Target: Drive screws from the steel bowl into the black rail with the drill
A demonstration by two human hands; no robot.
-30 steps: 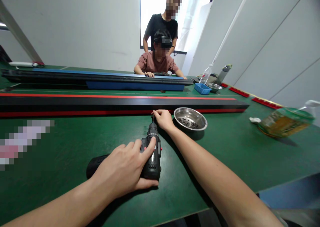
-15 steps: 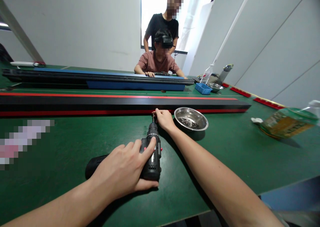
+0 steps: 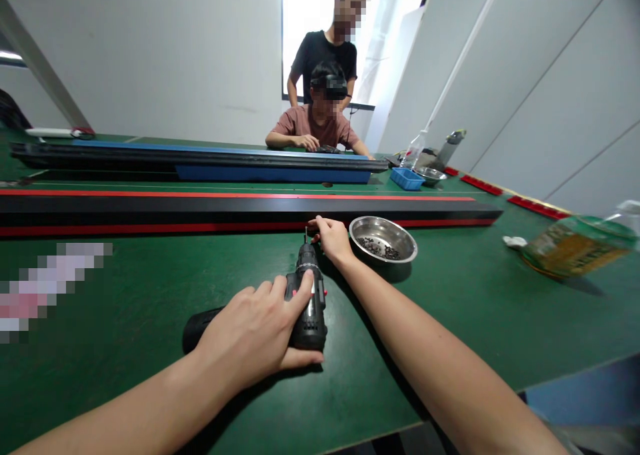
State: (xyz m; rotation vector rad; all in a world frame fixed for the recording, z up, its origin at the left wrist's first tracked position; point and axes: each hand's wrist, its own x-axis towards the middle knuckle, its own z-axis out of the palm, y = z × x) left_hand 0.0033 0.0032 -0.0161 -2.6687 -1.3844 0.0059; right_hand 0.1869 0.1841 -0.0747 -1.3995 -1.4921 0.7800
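My left hand (image 3: 255, 328) is wrapped around a black cordless drill (image 3: 311, 311) lying on its side, its handle pointing left. The drill's bit points away from me, with its tip close to the near side of a long black bar (image 3: 225, 208) with red edges. Just right of the bit, my right hand (image 3: 334, 240) has its thumb and fingertips together against the bar's near edge. Anything between those fingertips is too small to make out. Beside that hand stands a steel bowl (image 3: 357, 245) holding small dark screws (image 3: 380, 249).
Beyond the bar lies another long black-and-blue piece (image 3: 215, 155). A seated person (image 3: 325, 121) works behind it, with another person (image 3: 320, 51) standing. Toward the right are a blue basket (image 3: 407, 179) and a green-lidded clear jar (image 3: 575, 248) on the green table (image 3: 480, 301).
The drill and my left hand have shifted slightly forward and right. My right fingertips have moved a little right, away from the bit. Across the table, the seated person's hand has moved right.
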